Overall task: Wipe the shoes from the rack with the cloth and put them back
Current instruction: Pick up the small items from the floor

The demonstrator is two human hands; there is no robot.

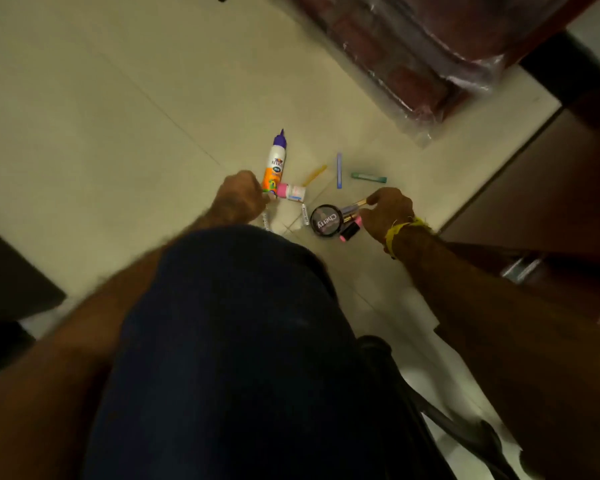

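Round black tin [326, 220] lid — "Cherry".

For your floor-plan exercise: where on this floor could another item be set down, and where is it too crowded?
Bare tile floor lies open left of the glue bottle, and between the green stick and the plastic-wrapped bundle. It is crowded between the left hand and right hand, around the round Cherry tin.

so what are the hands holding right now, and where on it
The right hand pinches a thin gold-handled brush at its handle end. The left hand is curled by the glue bottle's base; its grip cannot be told.
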